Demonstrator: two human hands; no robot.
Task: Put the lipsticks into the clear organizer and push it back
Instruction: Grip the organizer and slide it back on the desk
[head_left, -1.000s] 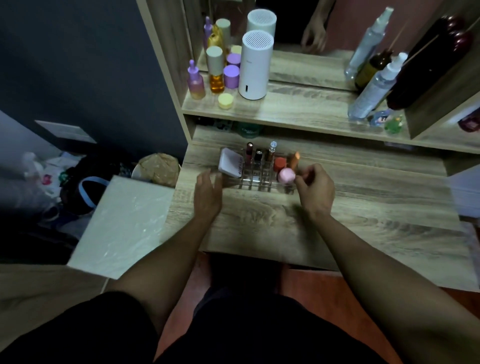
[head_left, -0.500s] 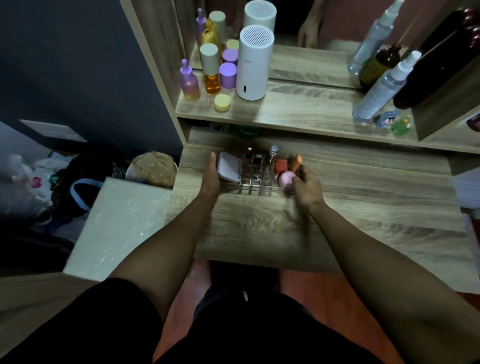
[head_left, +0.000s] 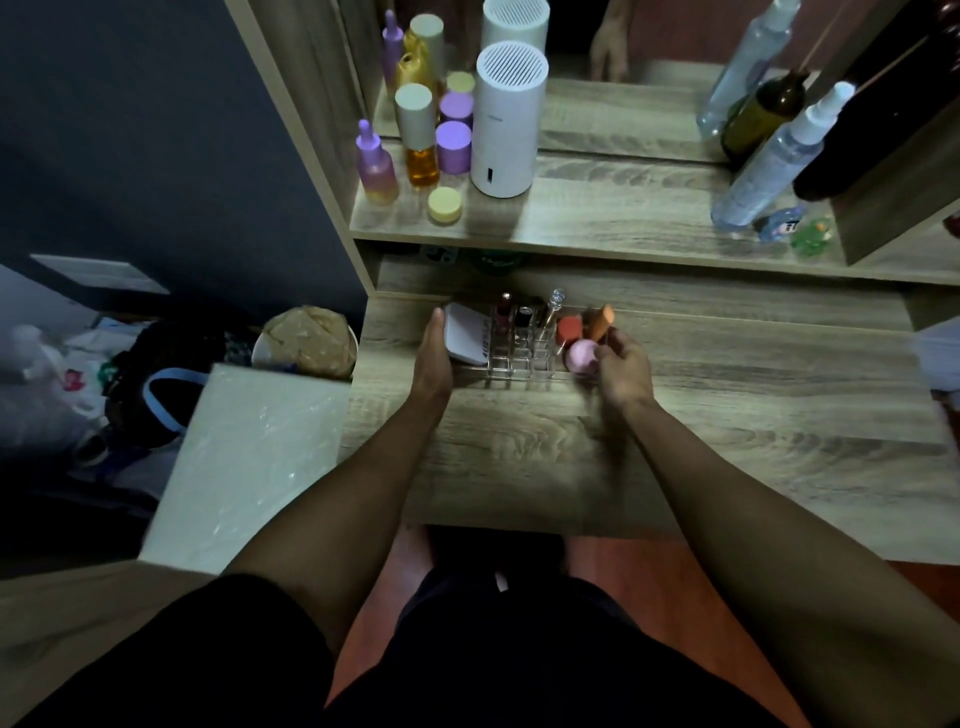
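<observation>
The clear organizer stands on the wooden desk, near the back under the shelf. A dark red lipstick, a black-cased lipstick and a clear-capped tube stand upright in its cells. A white compact leans at its left end. A pink sponge and two orange sponges sit at its right end. My left hand lies flat against the organizer's left side. My right hand grips its right end, fingers curled beside the pink sponge.
The shelf above the desk carries purple and amber bottles, a white cylinder and spray bottles. Under the shelf a green item sits right behind the organizer. A pale stool top stands to the left.
Both hands and the organizer have slid away from me toward the shelf. My left hand went from the front corner to flat along the left side.
</observation>
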